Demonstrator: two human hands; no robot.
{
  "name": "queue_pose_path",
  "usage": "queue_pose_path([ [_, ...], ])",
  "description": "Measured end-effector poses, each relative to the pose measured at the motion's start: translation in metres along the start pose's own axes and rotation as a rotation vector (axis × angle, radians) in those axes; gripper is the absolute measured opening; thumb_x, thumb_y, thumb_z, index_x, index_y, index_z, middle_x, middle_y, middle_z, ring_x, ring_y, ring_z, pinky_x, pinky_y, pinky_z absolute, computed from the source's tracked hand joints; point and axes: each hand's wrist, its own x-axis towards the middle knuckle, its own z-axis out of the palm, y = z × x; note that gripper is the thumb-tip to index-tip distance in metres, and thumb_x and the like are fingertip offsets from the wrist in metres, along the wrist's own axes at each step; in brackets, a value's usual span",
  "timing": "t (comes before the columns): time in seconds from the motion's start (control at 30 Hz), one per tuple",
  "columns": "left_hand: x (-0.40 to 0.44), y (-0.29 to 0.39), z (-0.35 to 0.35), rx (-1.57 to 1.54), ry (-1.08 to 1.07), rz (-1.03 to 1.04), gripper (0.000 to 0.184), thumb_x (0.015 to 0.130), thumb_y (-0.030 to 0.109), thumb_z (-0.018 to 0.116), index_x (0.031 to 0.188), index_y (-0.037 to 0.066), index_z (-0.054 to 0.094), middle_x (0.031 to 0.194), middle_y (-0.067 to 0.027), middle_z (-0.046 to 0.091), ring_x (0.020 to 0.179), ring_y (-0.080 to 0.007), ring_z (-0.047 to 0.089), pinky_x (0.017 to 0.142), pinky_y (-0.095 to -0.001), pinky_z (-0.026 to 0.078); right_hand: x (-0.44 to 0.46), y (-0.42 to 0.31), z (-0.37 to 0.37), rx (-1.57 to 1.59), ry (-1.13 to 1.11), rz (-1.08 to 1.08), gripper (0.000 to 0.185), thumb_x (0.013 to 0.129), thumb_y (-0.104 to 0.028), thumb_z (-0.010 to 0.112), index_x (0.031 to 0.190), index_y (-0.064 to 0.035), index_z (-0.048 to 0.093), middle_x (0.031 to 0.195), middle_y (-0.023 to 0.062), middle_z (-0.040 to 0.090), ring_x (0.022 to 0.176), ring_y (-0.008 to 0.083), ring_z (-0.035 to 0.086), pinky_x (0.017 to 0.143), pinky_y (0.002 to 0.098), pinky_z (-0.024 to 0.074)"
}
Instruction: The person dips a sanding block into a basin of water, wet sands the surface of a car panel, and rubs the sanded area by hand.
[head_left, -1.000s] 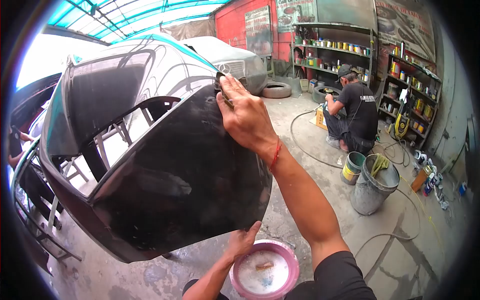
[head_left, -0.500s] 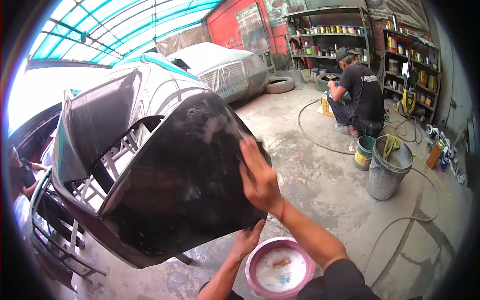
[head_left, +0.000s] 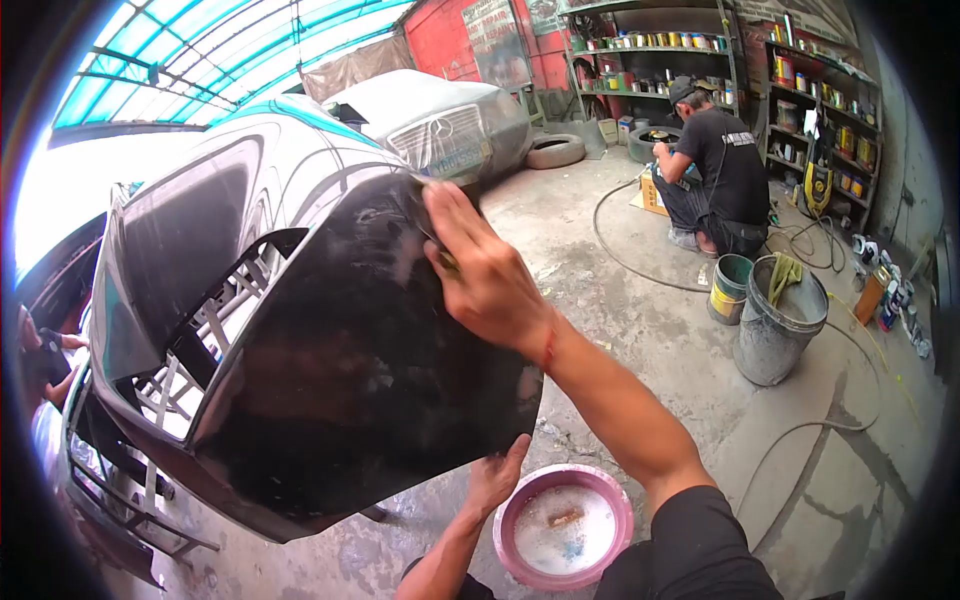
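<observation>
A large glossy black car body panel with smeared, hazy patches tilts in front of me. My right hand presses near its upper right edge. Under those fingers a sliver of a thin yellowish-green pad shows; most of it is covered. Down at the panel's lower right corner, my left hand grips the edge, thumb up and the other fingers hidden. Beside that hand a pink basin holds foamy whitish water with a small brown piece in it.
A crouching person works near the shelves. Two buckets and a hose are on the floor to the right. Behind the panel is a covered car. Another person is at the far left, near a dark frame.
My right hand has slid up and left along the panel, from its right side to near the top edge. My left hand stays at the lower corner. The view has shifted slightly.
</observation>
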Motion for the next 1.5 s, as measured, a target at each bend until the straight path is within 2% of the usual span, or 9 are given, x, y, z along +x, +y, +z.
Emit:
queue_pose_path([
  [0.07, 0.004, -0.001, -0.002, 0.015, -0.004, 0.025, 0.044, 0.099, 0.026, 0.067, 0.131, -0.002, 0.057, 0.124, -0.0091, 0.063, 0.110, -0.0175, 0.057, 0.100, -0.0304, 0.043, -0.037, -0.005, -0.005, -0.001, 0.029, 0.054, 0.056, 0.088, -0.002, 0.055, 0.139, 0.0147, 0.042, 0.139, 0.0364, 0.048, 0.133, 0.0503, 0.044, 0.114, 0.0472, 0.0362],
  [0.27, 0.001, 0.011, 0.005, -0.021, 0.015, -0.019, 0.037, 0.098, 0.020, 0.067, 0.127, -0.002, 0.059, 0.120, -0.0075, 0.063, 0.108, -0.0167, 0.057, 0.096, -0.0291, 0.044, 0.017, 0.003, 0.002, 0.024, 0.066, 0.039, 0.051, 0.093, -0.002, 0.057, 0.140, 0.0105, 0.044, 0.139, 0.0339, 0.049, 0.132, 0.0485, 0.045, 0.111, 0.0454, 0.0400],
  [0.4, 0.007, -0.002, -0.006, 0.018, -0.035, -0.013, 0.036, 0.098, 0.018, 0.067, 0.129, 0.001, 0.059, 0.121, -0.0055, 0.062, 0.109, -0.0136, 0.056, 0.097, -0.0284, 0.044, -0.044, -0.016, -0.011, -0.070, 0.054, 0.069, 0.049, 0.093, -0.004, 0.058, 0.138, 0.0110, 0.045, 0.138, 0.0334, 0.050, 0.131, 0.0475, 0.047, 0.110, 0.0447, 0.0415],
  [0.57, 0.002, 0.012, 0.008, -0.038, 0.036, 0.059, 0.033, 0.098, 0.017, 0.068, 0.125, 0.000, 0.060, 0.116, -0.0048, 0.063, 0.106, -0.0140, 0.057, 0.095, -0.0290, 0.045, 0.041, 0.003, 0.008, 0.058, 0.097, 0.053, 0.044, 0.092, -0.005, 0.059, 0.132, 0.0116, 0.052, 0.131, 0.0336, 0.055, 0.128, 0.0471, 0.050, 0.110, 0.0443, 0.0418],
  [0.63, 0.001, 0.010, 0.003, 0.011, 0.016, -0.033, 0.034, 0.097, 0.017, 0.068, 0.126, 0.001, 0.060, 0.117, -0.0053, 0.063, 0.108, -0.0144, 0.057, 0.096, -0.0283, 0.045, 0.041, 0.009, 0.010, -0.002, 0.070, -0.005, 0.048, 0.092, -0.006, 0.060, 0.135, 0.0119, 0.049, 0.135, 0.0336, 0.053, 0.129, 0.0471, 0.049, 0.110, 0.0441, 0.0419],
  [0.83, 0.003, -0.008, -0.005, -0.046, -0.030, 0.001, 0.035, 0.097, 0.016, 0.068, 0.127, -0.002, 0.058, 0.119, -0.0060, 0.062, 0.107, -0.0141, 0.057, 0.094, -0.0281, 0.046, -0.133, -0.024, -0.012, -0.045, 0.006, 0.245, 0.062, 0.088, 0.001, 0.060, 0.145, 0.0105, 0.038, 0.145, 0.0347, 0.044, 0.136, 0.0485, 0.043, 0.112, 0.0459, 0.0391],
  [0.97, 0.008, 0.010, -0.002, -0.062, 0.029, 0.175, 0.036, 0.098, 0.013, 0.066, 0.131, -0.001, 0.057, 0.123, -0.0065, 0.062, 0.111, -0.0137, 0.056, 0.095, -0.0286, 0.046, -0.217, -0.036, -0.021, -0.045, -0.093, 0.336, 0.062, 0.088, 0.002, 0.058, 0.146, 0.0104, 0.038, 0.146, 0.0341, 0.043, 0.138, 0.0476, 0.041, 0.114, 0.0458, 0.0371],
  [1.3, 0.017, 0.010, -0.003, 0.011, 0.046, 0.044, 0.040, 0.096, 0.011, 0.068, 0.133, 0.000, 0.057, 0.125, -0.0061, 0.062, 0.111, -0.0136, 0.058, 0.097, -0.0277, 0.045, -0.182, -0.046, -0.065, -0.022, 0.125, 0.380, 0.058, 0.090, -0.004, 0.061, 0.145, 0.0073, 0.044, 0.150, 0.0273, 0.042, 0.140, 0.0426, 0.042, 0.114, 0.0449, 0.0390],
  [1.5, 0.017, 0.023, 0.008, 0.052, 0.049, 0.149, 0.041, 0.096, 0.011, 0.068, 0.134, 0.000, 0.056, 0.128, -0.0064, 0.061, 0.116, -0.0151, 0.057, 0.102, -0.0295, 0.043, -0.197, -0.037, -0.040, -0.049, -0.005, 0.352, 0.065, 0.084, -0.006, 0.065, 0.144, 0.0079, 0.044, 0.152, 0.0274, 0.040, 0.140, 0.0419, 0.042, 0.114, 0.0434, 0.0395],
])
